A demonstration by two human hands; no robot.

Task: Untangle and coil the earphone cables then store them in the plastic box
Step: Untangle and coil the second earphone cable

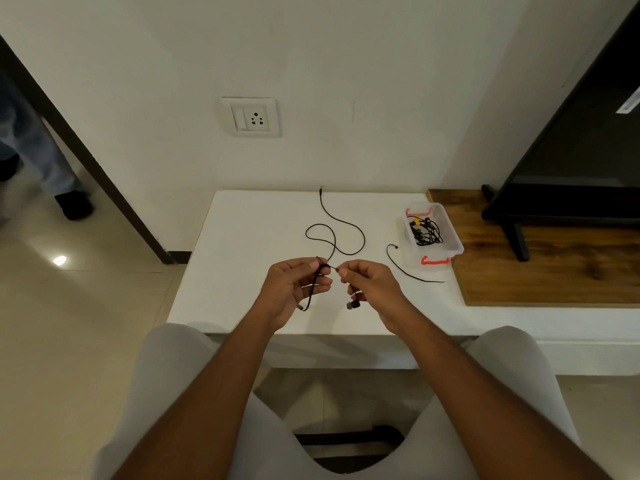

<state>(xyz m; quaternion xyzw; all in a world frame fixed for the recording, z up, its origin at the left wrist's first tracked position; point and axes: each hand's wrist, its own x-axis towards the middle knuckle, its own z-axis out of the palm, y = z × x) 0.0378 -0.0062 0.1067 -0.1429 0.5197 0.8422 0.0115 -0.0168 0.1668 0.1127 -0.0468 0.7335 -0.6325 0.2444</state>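
A black earphone cable point(346, 225) lies looped on the white table point(242, 237), its plug end near the wall. My left hand point(294, 289) pinches the cable near a small knot, with one earbud end hanging below it. My right hand point(370, 289) pinches the same cable a short way to the right, and a second earbud point(351, 304) dangles under it. To the right stands a clear plastic box point(446, 233) with red clips, holding several tangled black cables. Another thin black cable point(403, 268) lies loose beside the box.
A wooden board point(540, 271) adjoins the table on the right, with a black TV stand point(512, 233) on it. A wall socket point(252, 117) is above the table. A person's legs and shoe point(69, 199) stand at far left on the tiled floor.
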